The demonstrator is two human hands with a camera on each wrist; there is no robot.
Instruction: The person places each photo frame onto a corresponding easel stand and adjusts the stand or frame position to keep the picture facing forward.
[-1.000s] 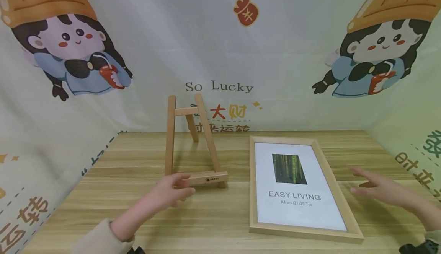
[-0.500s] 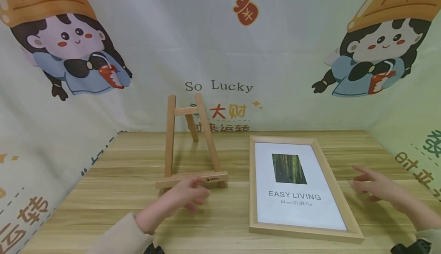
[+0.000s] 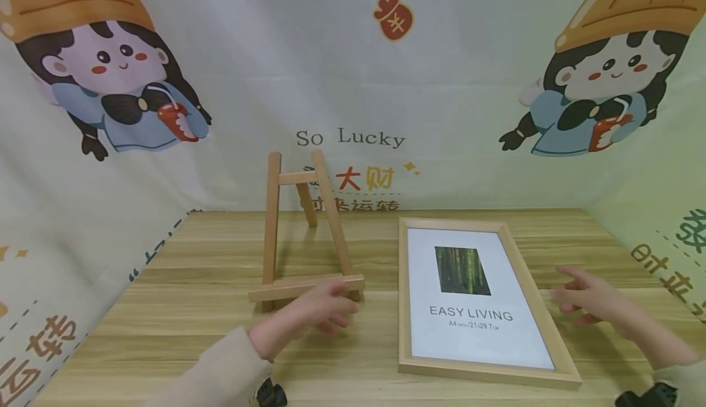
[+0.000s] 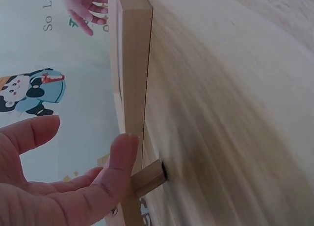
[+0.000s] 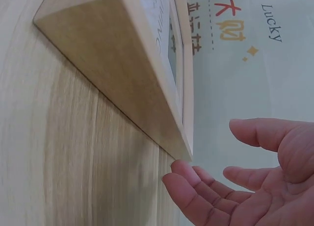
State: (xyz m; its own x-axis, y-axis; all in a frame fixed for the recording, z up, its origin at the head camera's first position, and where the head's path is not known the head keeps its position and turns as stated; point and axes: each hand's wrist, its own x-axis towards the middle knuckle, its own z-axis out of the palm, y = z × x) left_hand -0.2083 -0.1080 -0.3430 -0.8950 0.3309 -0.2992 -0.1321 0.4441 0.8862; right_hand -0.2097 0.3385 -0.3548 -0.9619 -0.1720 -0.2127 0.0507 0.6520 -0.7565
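A wooden picture frame (image 3: pixel 405 309) lies face up on the table, its white insert reading "EASY LIVING" under a small forest picture. To its left stands a small wooden easel (image 3: pixel 270 223) with a crossbar ledge low in front. My left hand (image 3: pixel 317 309) hovers before that ledge, hiding part of it, with loosely bent fingers and nothing in them. Off the frame's right edge, my right hand (image 3: pixel 595 300) hangs over the table, empty, its fingers pointing toward the frame. The right wrist view shows the fingertips (image 5: pixel 181 179) apart from the frame's side (image 5: pixel 113 64).
The wood-grain table (image 3: pixel 182 309) carries both objects. A pale printed cloth (image 3: pixel 469 88) with cartoon figures and lettering hangs behind and along both sides. Black wrist straps (image 3: pixel 270 393) sit at the cuffs.
My left hand has moved right along the easel's ledge toward the picture frame. My right hand has shifted slightly left, closer to the frame. Easel and frame stay in place.
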